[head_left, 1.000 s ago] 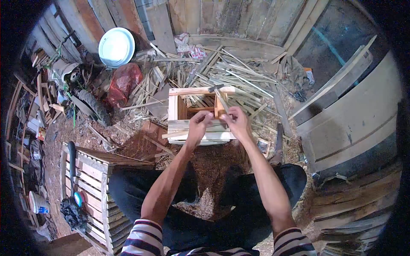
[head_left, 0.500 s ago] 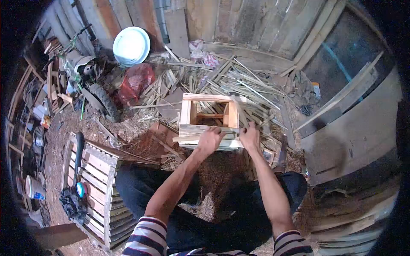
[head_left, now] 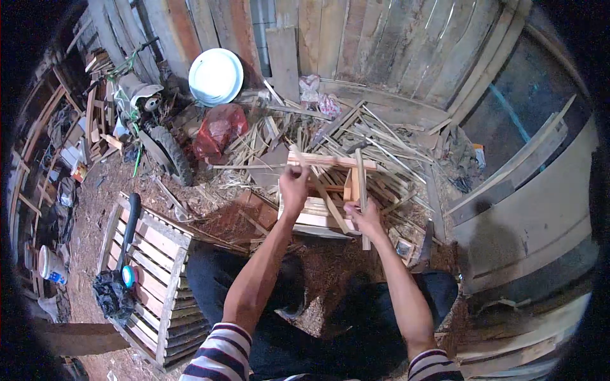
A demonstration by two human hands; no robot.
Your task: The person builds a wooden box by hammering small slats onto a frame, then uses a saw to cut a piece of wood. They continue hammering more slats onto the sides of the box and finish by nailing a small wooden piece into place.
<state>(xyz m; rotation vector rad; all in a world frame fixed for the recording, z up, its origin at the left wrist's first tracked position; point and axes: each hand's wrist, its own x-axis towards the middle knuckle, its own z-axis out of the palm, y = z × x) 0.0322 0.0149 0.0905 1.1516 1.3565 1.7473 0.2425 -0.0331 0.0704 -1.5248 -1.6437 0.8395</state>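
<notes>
A small wooden box frame (head_left: pixel 333 160) stands on the ground between my knees, its top partly open and its near side covered with slats. My left hand (head_left: pixel 294 190) is above its left side, fingers closed around a thin wooden slat (head_left: pixel 328 202) that slants down to the right across the opening. At the near right corner, my right hand (head_left: pixel 366 219) pinches a second wooden strip (head_left: pixel 361 181), which lies lengthwise along the box's right side. Some of the fingertips are hidden behind the strips.
A heap of thin wood strips (head_left: pixel 394 149) lies behind the box. On my left are a slatted crate (head_left: pixel 149 267) with a dark-handled tool (head_left: pixel 132 222) on it, a red bag (head_left: pixel 219 130) and a white basin (head_left: pixel 216 76). A large board (head_left: pixel 527 209) leans at the right.
My left hand has lifted up and left, turning its slat from lying across the near edge to slanting over the opening. My right hand now holds a strip along the right side. The view has shifted slightly.
</notes>
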